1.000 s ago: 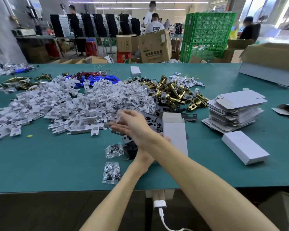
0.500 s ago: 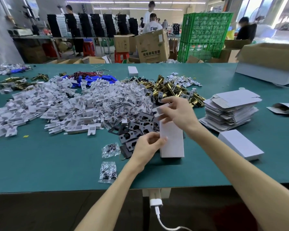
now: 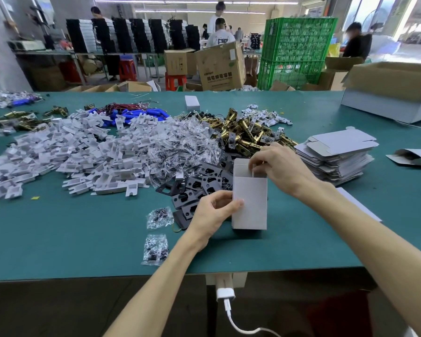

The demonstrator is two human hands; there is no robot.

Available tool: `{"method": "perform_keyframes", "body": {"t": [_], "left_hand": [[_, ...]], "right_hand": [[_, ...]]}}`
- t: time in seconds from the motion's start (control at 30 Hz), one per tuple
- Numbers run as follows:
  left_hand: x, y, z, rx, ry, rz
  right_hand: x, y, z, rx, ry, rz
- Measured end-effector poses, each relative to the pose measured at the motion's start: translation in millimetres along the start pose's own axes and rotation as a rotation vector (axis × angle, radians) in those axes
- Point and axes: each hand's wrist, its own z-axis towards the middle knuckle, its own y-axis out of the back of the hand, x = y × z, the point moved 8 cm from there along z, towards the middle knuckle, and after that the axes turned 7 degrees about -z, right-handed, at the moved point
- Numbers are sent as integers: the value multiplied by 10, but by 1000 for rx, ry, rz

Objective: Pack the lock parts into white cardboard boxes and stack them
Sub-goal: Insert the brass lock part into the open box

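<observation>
One white cardboard box [image 3: 249, 205] is standing on end near the front of the green table [image 3: 58, 239], its long axis running upright and its open mouth pointing up and slightly away from me. Its top flap [image 3: 241, 165] is sticking up at the back. I am not seeing inside, so I cannot tell what it is carrying.

My operator's left hand [image 3: 212, 212] is pinching the box's lower left edge between thumb and curled fingers. The right hand [image 3: 280, 169] is hovering over the mouth with fingers bent down at the rim; whether they are gripping a part or only the card, I cannot tell.

Black plates [image 3: 199, 188] are lying scattered just left of and behind the box. Two small clear bags [image 3: 159, 217] are sitting further left, apart from it. Beyond the plates, a heap of bagged screws [image 3: 180, 147] is merging with white plastic pieces [image 3: 83, 152], and brass latches [image 3: 246, 135] are piling up behind the right hand.

A stack of flat box blanks [image 3: 336, 159] is lying to the right. At the far right corner a big open carton [image 3: 394, 93] is sitting, its contents hidden from me.
</observation>
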Motion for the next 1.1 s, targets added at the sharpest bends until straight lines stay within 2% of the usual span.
{"method": "perform_keyframes", "body": {"t": [0.27,0.4,0.5,0.67,0.77,0.9,1.1], "left_hand": [[14,7,4,-6,2,7],[18,6,-1,-5,6,9],[28,6,4,0,7,0],[29,28,11,-20,-1,47],[55,62,23,-47,19,109],[88,84,39,-64,34,163],[48,26,9,-13,7,183]], "right_hand": [[-37,-165,-19,179,-61,-137],[110,-87,-17,71,-42,-200],[339,-6,-19,-48,10,-143],[848,-140,73,-69,158,-116],[1060,-328,179,-4,189,-186],[1111,-595,339,173,148,-380],[1050,-778,494,337,63,-326]]}}
